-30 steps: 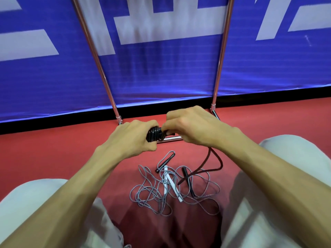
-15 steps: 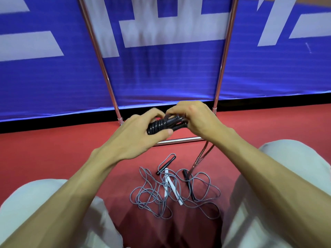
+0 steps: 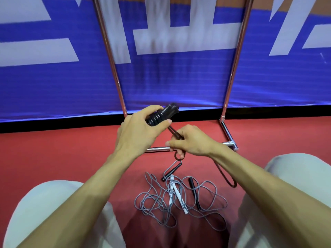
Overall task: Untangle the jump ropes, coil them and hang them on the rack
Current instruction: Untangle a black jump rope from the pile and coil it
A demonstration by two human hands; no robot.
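On the red floor between the person's knees lies the pile: thin grey cords looped over one another, with two white handles and two black ones caught among them, not yet sorted. Just beyond it the right hand has its fingers curled round two strands of the black rope, and a slack loop of the same rope hangs down past the wrist toward the floor. Higher up, the left hand wraps fingers and thumb round the wound part, a tight glossy spiral laid over what look like its handles. So, by my reading, one rope is freed and mostly coiled, with a tail left to wind; the grey ones remain. The rack stands just behind, and nothing hangs on the part in view; its top is out of frame. A blue banner backs it.
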